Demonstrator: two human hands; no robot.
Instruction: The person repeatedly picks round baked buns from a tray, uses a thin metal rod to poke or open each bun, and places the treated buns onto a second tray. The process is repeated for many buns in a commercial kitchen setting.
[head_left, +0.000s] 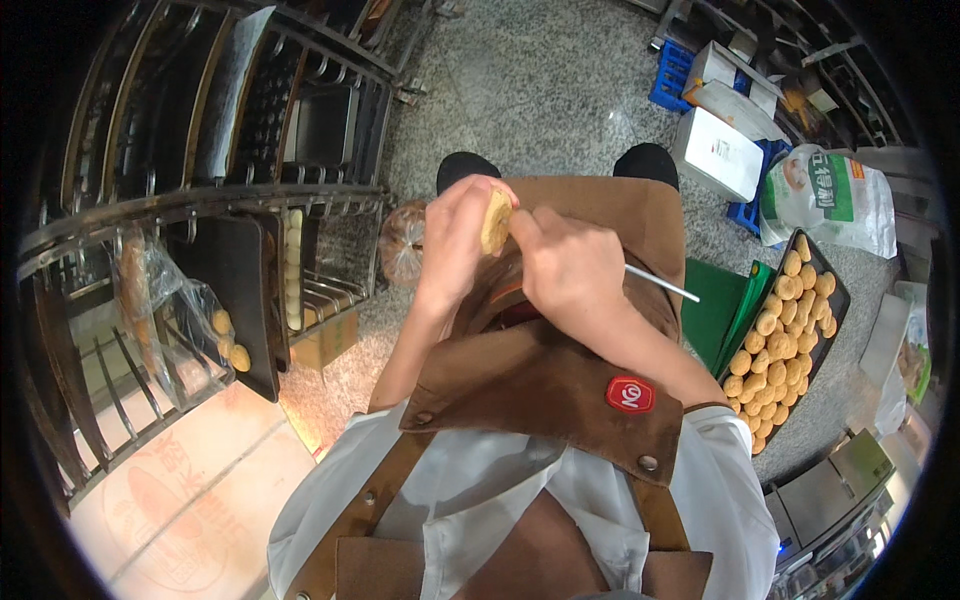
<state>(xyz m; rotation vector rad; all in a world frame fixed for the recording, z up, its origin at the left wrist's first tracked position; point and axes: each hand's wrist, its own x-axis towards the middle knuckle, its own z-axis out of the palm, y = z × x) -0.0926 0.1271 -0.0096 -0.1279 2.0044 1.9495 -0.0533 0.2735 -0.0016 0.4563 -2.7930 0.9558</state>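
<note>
Over my brown apron, my left hand (459, 229) grips a round, pale-brown baked bun (496, 223) with its flat face turned to the right. My right hand (564, 262) is closed around a thin metal rod (664, 283), whose end sticks out to the right. The fingers of that hand are close against the bun's face; whether the rod's other end touches it is hidden. To the right, a dark baking tray (841, 298) holds many small golden-brown buns (778, 345), beside a green board or box (712, 300).
A metal tray rack (202, 199) stands at the left, with dark trays and a few buns. A plastic bag (403, 244) lies on the speckled floor. At the right are a white box (720, 154), blue crates (671, 75) and a printed sack (829, 195).
</note>
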